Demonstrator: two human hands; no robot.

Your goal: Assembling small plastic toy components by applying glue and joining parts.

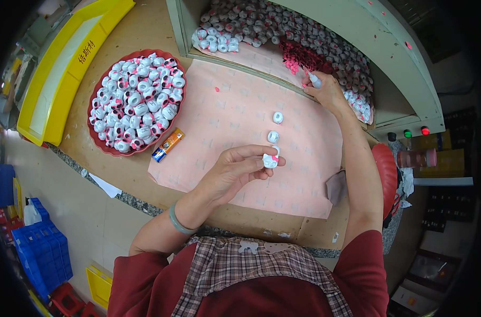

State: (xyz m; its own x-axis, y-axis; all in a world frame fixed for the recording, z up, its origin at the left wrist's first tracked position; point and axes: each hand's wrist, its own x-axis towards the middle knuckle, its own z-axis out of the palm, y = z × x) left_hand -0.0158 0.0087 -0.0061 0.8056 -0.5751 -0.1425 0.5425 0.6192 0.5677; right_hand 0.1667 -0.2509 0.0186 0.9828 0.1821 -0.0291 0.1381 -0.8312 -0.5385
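My left hand (230,173) pinches a small white figure head (270,160) with a pink bow between thumb and fingers, above a pale pink patterned sheet (224,121). Beyond those fingers, several small white pieces with holes, one white piece (278,117) farthest, stand in a row on the sheet. My right hand (329,94) is closed around a small white squeeze bottle (315,81), at the front of the open cabinet. Close to its fingertips lies a heap of small pink and dark red parts (303,57). The bottle's lower part is hidden by the hand.
A red scalloped bowl (125,153) heaped with white, pink and black pieces stands left, beside an orange and blue glue box (168,145). Farther left is a yellow tray (52,119). The cabinet (404,79) holds many white pieces. A grey cloth (336,187) lies right.
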